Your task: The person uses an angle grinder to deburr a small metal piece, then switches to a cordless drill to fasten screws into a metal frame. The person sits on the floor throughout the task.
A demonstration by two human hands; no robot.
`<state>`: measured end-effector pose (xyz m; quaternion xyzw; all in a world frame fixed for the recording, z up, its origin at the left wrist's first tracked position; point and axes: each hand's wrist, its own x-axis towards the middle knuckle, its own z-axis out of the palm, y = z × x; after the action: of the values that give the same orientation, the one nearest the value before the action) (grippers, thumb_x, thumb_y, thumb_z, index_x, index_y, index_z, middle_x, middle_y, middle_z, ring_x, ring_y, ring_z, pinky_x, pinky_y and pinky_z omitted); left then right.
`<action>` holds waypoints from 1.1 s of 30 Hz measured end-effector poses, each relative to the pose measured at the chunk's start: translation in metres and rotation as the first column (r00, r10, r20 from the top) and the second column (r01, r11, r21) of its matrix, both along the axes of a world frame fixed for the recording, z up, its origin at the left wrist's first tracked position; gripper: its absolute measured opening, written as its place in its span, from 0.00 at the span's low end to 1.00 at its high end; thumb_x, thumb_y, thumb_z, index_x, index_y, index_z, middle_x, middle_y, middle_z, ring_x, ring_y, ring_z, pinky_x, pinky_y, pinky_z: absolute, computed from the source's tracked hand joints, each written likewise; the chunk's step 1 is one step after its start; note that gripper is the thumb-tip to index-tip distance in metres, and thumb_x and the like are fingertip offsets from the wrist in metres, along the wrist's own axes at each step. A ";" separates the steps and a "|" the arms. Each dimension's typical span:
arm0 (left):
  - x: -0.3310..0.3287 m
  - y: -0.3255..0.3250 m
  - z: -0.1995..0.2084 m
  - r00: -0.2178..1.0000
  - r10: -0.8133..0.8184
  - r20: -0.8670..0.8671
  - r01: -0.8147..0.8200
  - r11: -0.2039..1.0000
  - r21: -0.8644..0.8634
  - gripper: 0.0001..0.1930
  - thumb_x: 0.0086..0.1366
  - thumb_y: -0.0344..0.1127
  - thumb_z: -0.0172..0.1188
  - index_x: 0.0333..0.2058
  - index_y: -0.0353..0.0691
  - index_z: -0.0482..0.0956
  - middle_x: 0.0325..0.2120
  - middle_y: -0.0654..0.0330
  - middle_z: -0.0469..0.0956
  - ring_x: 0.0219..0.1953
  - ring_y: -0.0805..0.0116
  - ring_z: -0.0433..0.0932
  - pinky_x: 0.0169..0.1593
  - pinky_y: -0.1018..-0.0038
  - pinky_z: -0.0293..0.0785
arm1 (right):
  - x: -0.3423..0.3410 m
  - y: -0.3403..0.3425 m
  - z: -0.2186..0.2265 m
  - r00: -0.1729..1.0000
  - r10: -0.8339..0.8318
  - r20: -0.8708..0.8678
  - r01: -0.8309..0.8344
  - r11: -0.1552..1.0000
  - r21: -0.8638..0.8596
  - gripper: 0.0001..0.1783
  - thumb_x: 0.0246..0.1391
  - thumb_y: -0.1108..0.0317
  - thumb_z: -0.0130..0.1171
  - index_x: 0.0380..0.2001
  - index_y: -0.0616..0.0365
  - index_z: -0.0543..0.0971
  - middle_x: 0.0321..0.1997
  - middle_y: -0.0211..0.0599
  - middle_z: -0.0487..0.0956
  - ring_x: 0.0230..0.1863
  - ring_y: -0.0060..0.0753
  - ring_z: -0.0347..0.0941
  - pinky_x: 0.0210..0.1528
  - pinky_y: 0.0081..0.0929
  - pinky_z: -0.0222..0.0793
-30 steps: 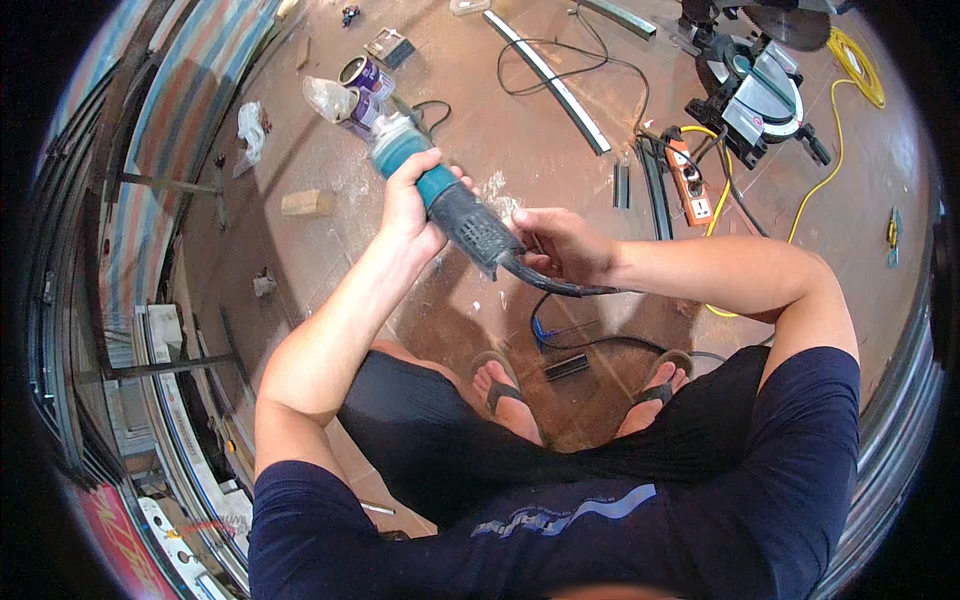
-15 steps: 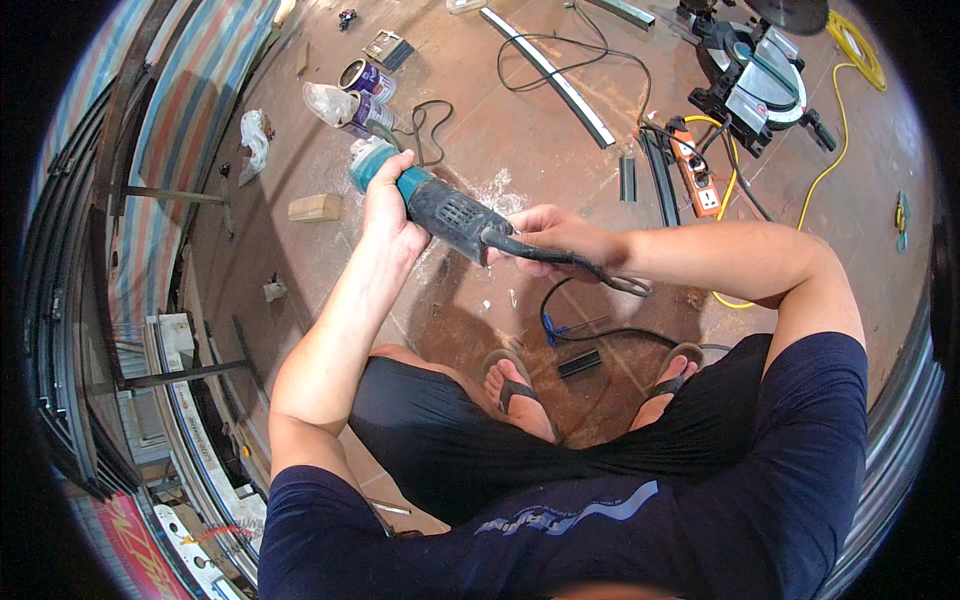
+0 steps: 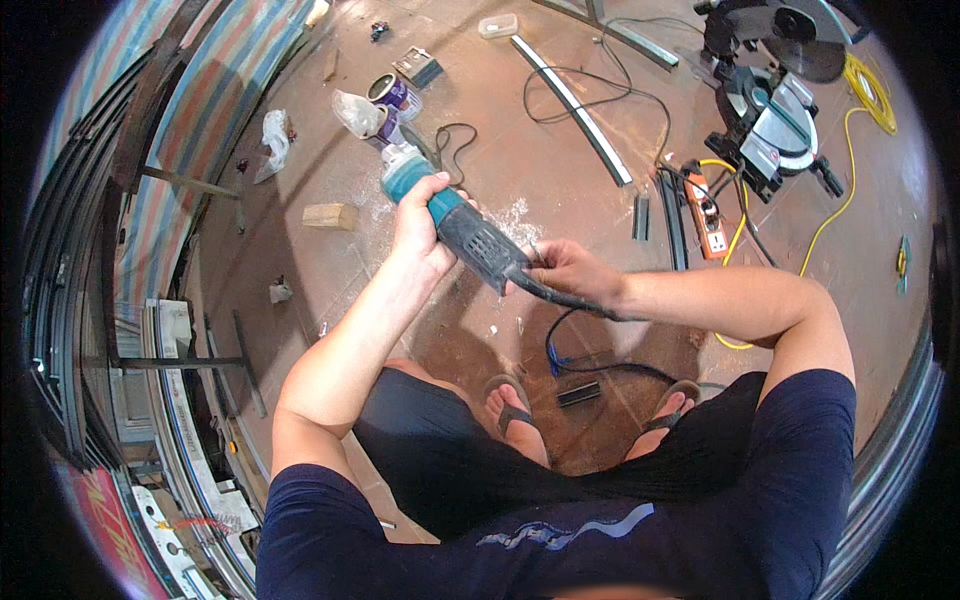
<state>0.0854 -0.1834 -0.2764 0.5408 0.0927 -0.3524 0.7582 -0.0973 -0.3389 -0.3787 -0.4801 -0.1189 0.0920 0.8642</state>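
A teal and black corded angle grinder (image 3: pixel 478 240) is held in front of me above the floor, its silver head pointing away to the far left. My left hand (image 3: pixel 422 228) is wrapped round the teal part of its body, thumb across the top. At the rear end, the curled fingers of my right hand (image 3: pixel 565 272) grip the black housing beside the cord; some fingertips are hidden behind the tool. From there the thick black cord (image 3: pixel 560 298) runs along my right wrist. A greyish disc edge shows dimly by the head.
A mitre saw (image 3: pixel 775 120) stands at the far right, near an orange power strip (image 3: pixel 706 212). Metal strips (image 3: pixel 575 110) and loose cables lie across the floor. Paint cans (image 3: pixel 392 95), a wood block (image 3: pixel 330 217) and plastic bags are at left. A short black piece (image 3: pixel 578 393) lies between my feet.
The view has shifted, so the floor items sit lower and further right. My right hand's fingers have curled more closely at the grinder's rear; my left hand keeps its hold.
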 end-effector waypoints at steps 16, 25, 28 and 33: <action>-0.012 0.001 -0.002 0.983 -0.180 -0.032 0.173 0.973 -0.151 0.19 0.63 0.38 0.70 0.48 0.35 0.75 0.37 0.52 0.82 0.37 0.54 0.85 0.50 0.52 0.86 | -0.006 0.010 -0.005 0.996 -0.080 0.039 0.082 0.995 -0.054 0.14 0.66 0.72 0.72 0.49 0.58 0.78 0.42 0.26 0.86 0.41 0.16 0.81 0.44 0.23 0.77; -0.024 0.018 0.001 0.849 -0.483 0.212 0.464 0.875 0.137 0.25 0.58 0.29 0.70 0.55 0.38 0.74 0.44 0.54 0.83 0.46 0.53 0.85 0.55 0.52 0.84 | -0.014 -0.085 0.008 0.932 -0.323 0.166 0.331 0.572 -0.751 0.13 0.70 0.67 0.66 0.51 0.59 0.74 0.35 0.31 0.83 0.40 0.20 0.80 0.44 0.22 0.74; -0.042 0.014 0.010 0.878 -0.453 0.153 0.434 0.889 0.143 0.25 0.56 0.27 0.70 0.53 0.38 0.75 0.42 0.55 0.84 0.44 0.54 0.86 0.53 0.54 0.84 | -0.013 -0.095 0.020 0.901 -0.414 0.132 0.392 0.644 -0.657 0.11 0.72 0.65 0.65 0.48 0.58 0.76 0.35 0.27 0.82 0.39 0.17 0.78 0.43 0.21 0.73; -0.061 0.006 0.025 0.922 -0.381 0.069 0.381 0.924 0.019 0.24 0.55 0.25 0.71 0.52 0.38 0.78 0.41 0.55 0.86 0.42 0.57 0.87 0.52 0.58 0.85 | -0.013 -0.096 0.043 0.872 -0.454 0.183 0.481 0.729 -0.486 0.10 0.73 0.62 0.64 0.44 0.59 0.81 0.36 0.21 0.81 0.36 0.12 0.72 0.40 0.18 0.70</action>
<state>0.0247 -0.1771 -0.2511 0.5625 -0.0405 -0.4732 0.6768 -0.1106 -0.4347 -0.3362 -0.7107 0.0126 -0.1124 0.6944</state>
